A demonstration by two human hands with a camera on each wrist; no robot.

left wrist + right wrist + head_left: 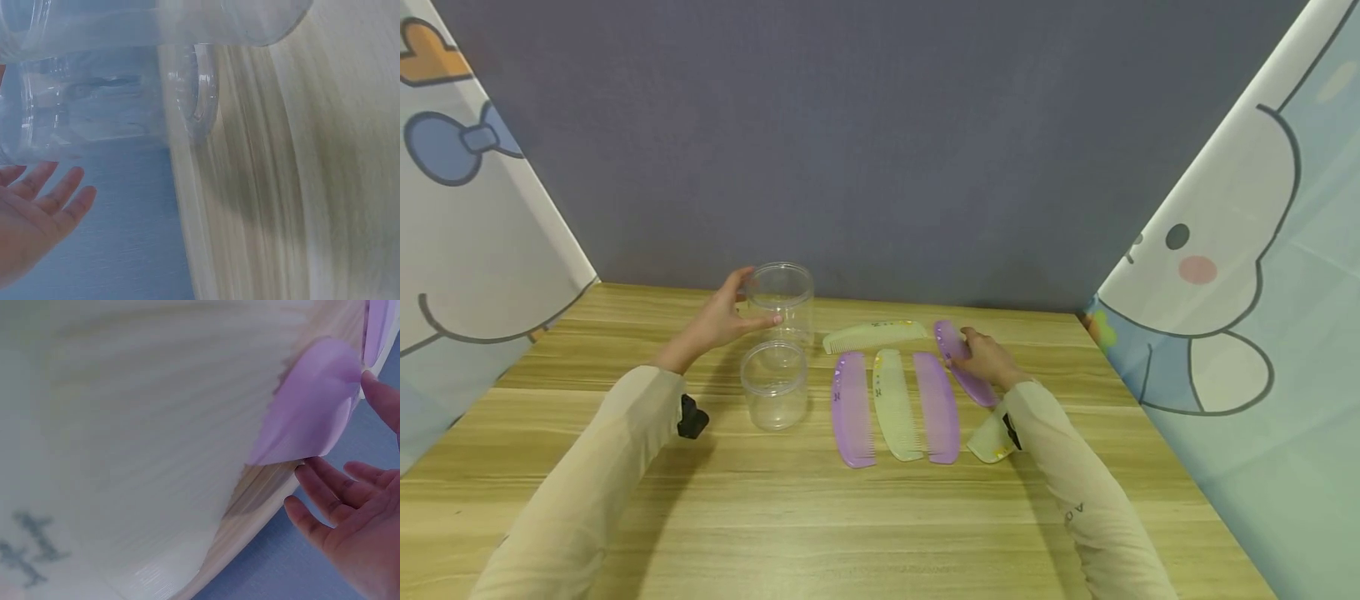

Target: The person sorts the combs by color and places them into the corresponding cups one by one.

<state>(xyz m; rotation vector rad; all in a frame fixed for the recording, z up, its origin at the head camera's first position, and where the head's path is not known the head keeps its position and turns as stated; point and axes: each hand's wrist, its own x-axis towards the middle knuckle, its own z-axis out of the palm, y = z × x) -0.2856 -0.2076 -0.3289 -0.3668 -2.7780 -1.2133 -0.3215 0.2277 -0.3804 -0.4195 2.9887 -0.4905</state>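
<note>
My left hand reaches around the far clear plastic jar, thumb across its near side. In the left wrist view, the fingers of that hand are extended and spread beside the jar, fingertips right at its wall. A second clear jar stands just nearer to me. My right hand pinches a purple comb, the rightmost purple one; in the right wrist view the thumb is at one edge of this comb and the fingertips at the other.
Left of the held comb, a purple comb, a pale green comb and another purple comb lie side by side. One green comb lies crosswise behind them. Another green comb is partly under my right sleeve. A grey panel backs the wooden table.
</note>
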